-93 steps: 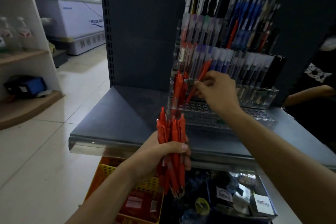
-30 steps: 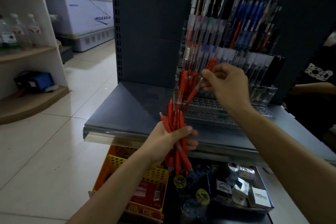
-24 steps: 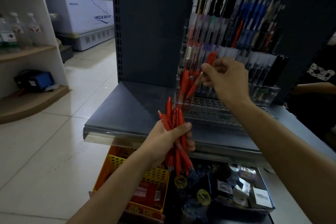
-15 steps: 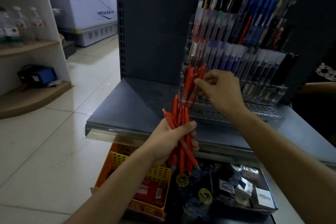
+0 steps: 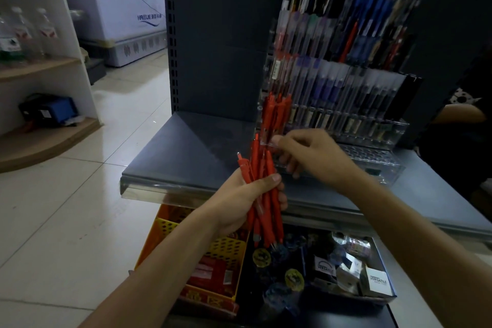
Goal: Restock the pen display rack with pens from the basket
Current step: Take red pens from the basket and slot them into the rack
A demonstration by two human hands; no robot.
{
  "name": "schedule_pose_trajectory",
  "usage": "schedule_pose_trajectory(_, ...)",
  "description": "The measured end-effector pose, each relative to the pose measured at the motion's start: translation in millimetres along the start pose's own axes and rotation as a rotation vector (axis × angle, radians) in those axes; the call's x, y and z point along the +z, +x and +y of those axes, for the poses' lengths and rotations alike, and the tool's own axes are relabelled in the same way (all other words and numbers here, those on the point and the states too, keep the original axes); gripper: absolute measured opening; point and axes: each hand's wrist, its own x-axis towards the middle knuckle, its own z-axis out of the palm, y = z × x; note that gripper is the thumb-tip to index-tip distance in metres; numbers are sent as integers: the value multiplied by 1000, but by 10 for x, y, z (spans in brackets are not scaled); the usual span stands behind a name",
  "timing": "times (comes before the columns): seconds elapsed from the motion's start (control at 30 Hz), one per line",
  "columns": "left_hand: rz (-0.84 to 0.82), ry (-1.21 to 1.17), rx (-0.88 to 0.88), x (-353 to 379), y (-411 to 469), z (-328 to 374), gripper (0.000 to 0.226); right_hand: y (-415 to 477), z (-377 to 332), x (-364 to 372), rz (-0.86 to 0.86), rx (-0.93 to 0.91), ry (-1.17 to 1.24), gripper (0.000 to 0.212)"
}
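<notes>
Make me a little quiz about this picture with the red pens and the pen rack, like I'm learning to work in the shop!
1. What colour is the bundle of pens gripped by the left hand? A red, B blue, C green.
2. True or false: the left hand holds just one pen.
3. Fill the gap: the red pens already standing in the display rack are at its ___ end, as the person sees it.

Key: 1 is A. 2 is false, because it holds a whole bunch. 3 is left.
</notes>
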Motion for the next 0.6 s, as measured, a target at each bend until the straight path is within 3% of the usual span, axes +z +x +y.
schedule_pose_trajectory(0.07, 14, -8, 37, 3, 6, -23, 12, -76, 3, -8, -187, 3, 43, 28)
schedule_pose_trajectory(0.13, 34, 16, 67, 13, 11, -51, 18, -117, 36, -6, -220, -21, 47, 17)
schedule_pose_trajectory(0.33, 34, 163, 88, 34, 4, -66, 14, -164, 59, -45, -182, -47, 31, 11)
schedule_pose_trajectory(0.6, 35, 89, 104, 29, 25, -11, 21, -121, 41, -90, -15, -44, 124, 13)
